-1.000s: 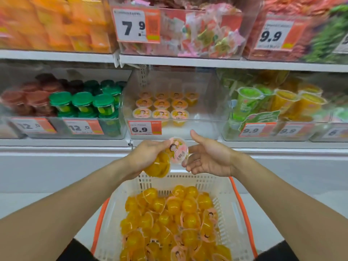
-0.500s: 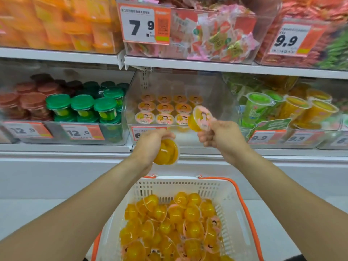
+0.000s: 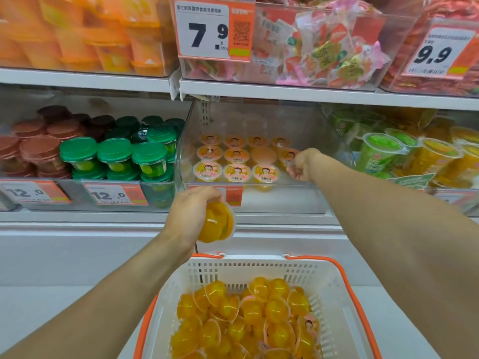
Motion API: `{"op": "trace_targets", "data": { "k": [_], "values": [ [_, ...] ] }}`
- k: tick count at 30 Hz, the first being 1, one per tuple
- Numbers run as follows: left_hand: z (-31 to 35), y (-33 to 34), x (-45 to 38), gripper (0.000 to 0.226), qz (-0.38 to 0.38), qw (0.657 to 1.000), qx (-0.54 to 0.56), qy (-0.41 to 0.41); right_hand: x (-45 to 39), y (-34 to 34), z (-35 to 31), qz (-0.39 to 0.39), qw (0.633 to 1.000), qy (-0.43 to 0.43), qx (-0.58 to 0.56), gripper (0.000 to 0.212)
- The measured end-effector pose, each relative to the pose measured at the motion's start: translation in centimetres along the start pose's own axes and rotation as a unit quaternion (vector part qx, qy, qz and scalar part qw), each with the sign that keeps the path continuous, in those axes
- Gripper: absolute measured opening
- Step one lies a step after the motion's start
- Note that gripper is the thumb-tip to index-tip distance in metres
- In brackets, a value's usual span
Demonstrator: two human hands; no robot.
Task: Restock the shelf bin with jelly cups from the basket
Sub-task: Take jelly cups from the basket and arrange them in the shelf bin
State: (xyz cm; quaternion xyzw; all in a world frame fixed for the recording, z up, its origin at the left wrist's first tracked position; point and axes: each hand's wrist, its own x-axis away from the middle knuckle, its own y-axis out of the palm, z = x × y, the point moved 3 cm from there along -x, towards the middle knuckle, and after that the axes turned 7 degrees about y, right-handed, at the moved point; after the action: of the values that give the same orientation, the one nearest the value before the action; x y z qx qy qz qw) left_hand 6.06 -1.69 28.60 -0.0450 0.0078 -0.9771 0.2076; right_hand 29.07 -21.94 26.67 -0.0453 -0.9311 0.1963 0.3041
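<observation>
the left hand curls round a clear jelly cup of orange jelly, above the basket heaped with more. the right hand reaches inside the shelf bin, fingers curled; whether it grips a cup is hidden. bare bin floor lies beneath that hand, right of the lidded rows.

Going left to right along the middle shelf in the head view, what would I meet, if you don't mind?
Brown-lidded cups → green-lidded cups → clear bin with jelly cups → right hand → green and yellow drink cups.
</observation>
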Motion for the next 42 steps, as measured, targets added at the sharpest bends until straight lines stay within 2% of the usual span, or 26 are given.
{"op": "trace_targets", "data": {
  "k": [7,9,12,15,17,19,21,22,23,24,25,26,28,30,32,34,35,37,39,40,42],
  "values": [
    [-0.7,1.5,0.2,0.024,-0.052,0.998,-0.036,0.002,-2.1,0.2,0.2,0.029,0.999,-0.005,0.027,0.019],
    [-0.9,1.7,0.2,0.024,-0.049,0.998,-0.032,-0.002,-2.5,0.3,0.2,0.010,0.999,-0.020,0.031,0.023],
    [-0.6,1.9,0.5,0.020,-0.039,0.999,-0.034,0.001,-2.2,0.4,0.2,0.027,0.997,-0.033,0.065,0.022],
    [-0.2,2.1,1.0,0.018,-0.035,0.999,-0.020,0.015,-0.7,-0.2,-0.4,0.026,0.992,-0.054,0.112,0.031],
    [0.1,2.0,1.4,0.017,-0.022,0.999,-0.015,0.024,1.7,-1.2,-1.4,0.065,0.975,-0.110,0.182,0.029],
    [0.7,2.0,1.6,0.014,0.007,0.999,-0.011,0.042,4.8,-2.3,-2.2,0.148,0.930,-0.227,0.250,0.027],
    [1.2,1.9,1.7,0.018,0.032,0.997,0.003,0.066,8.9,-2.5,-1.6,0.156,0.891,-0.354,0.238,0.034],
    [1.4,2.0,1.8,0.019,0.037,0.996,0.011,0.080,11.2,-2.2,-0.6,0.111,0.890,-0.387,0.215,0.036],
    [1.6,2.0,1.9,0.020,0.036,0.994,0.015,0.102,13.1,-1.7,0.7,0.032,0.907,-0.382,0.173,0.036],
    [1.9,2.1,2.2,0.020,0.030,0.990,0.011,0.140,14.9,-1.0,2.3,-0.078,0.933,-0.330,0.119,0.037],
    [2.2,2.2,2.6,0.019,0.019,0.981,-0.005,0.194,16.2,-0.3,4.0,-0.198,0.948,-0.240,0.073,0.039],
    [2.5,2.4,3.2,0.017,0.001,0.965,-0.032,0.259,17.6,0.4,5.6,-0.312,0.938,-0.141,0.045,0.044],
    [3.0,2.8,4.4,0.013,-0.052,0.917,-0.095,0.384,19.4,1.0,7.7,-0.479,0.878,-0.014,0.004,0.046],
    [3.2,3.6,5.2,0.012,-0.100,0.870,-0.148,0.459,19.8,0.3,8.2,-0.534,0.844,0.010,-0.043,0.033],
    [3.3,4.2,5.6,0.014,-0.118,0.845,-0.177,0.491,19.7,-0.6,8.3,-0.529,0.846,0.005,-0.075,0.021],
    [3.1,4.4,5.5,0.027,-0.105,0.849,-0.196,0.479,19.2,-1.4,8.3,-0.508,0.854,-0.010,-0.114,0.021],
    [2.9,4.3,5.2,0.037,-0.099,0.866,-0.198,0.448,18.7,-1.8,8.3,-0.489,0.862,-0.036,-0.127,0.025],
    [2.3,4.1,4.7,0.048,-0.108,0.922,-0.166,0.333,17.7,-2.7,8.1,-0.436,0.885,-0.109,-0.123,0.033],
    [1.7,4.1,4.1,0.049,-0.131,0.969,-0.089,0.192,17.1,-3.5,8.0,-0.383,0.902,-0.174,-0.100,0.036],
    [1.4,4.2,3.9,0.049,-0.137,0.978,-0.062,0.142,16.9,-3.7,8.0,-0.360,0.907,-0.199,-0.086,0.036],
    [1.1,4.5,3.7,0.046,-0.150,0.983,-0.026,0.099,16.5,-3.9,8.0,-0.318,0.916,-0.235,-0.060,0.035]
  ]
}}
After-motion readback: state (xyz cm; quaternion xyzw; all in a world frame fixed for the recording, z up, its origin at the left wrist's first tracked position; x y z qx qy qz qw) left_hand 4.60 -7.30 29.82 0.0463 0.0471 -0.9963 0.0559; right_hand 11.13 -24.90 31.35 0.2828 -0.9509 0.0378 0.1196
